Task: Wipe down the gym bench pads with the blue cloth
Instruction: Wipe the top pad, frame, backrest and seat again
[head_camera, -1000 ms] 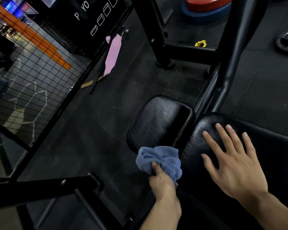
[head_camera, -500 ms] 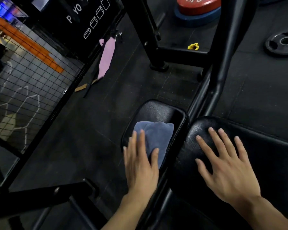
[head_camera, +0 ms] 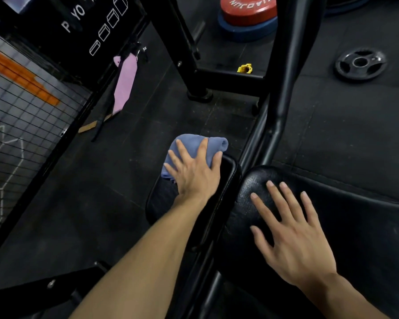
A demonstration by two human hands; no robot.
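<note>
Head view, change since earlier frame: left hand [head_camera: 195, 173] has pushed the blue cloth [head_camera: 194, 148] forward to the far edge of the small seat pad [head_camera: 161, 199], fingers spread flat and pressing it down; right hand [head_camera: 293, 233] stays spread, palm down, on the large back pad [head_camera: 355, 217]. Risk: cloth already overhangs the far rim, so another push forward could slide it off onto the floor [head_camera: 90, 185], and the bunched fold likely leaves strips of the pad unwiped.
</note>
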